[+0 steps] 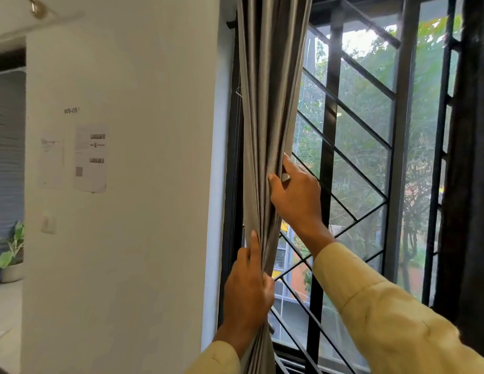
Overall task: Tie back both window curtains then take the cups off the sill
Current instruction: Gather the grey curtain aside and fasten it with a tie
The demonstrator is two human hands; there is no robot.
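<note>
The grey left curtain (265, 85) hangs bunched into a narrow column at the left side of the window. My left hand (247, 290) grips the bundle low down from its left side. My right hand (293, 193) holds the bundle higher up from the right, fingers curled around the folds and a small pale piece pinched against the fabric. A dark right curtain (470, 171) hangs at the far right edge. The sill and any cups on it are out of view.
Black window bars in a diagonal grille (351, 147) stand right behind the curtain. A white wall (154, 184) with taped papers (90, 157) lies to the left. A potted plant (11, 255) sits at the far left.
</note>
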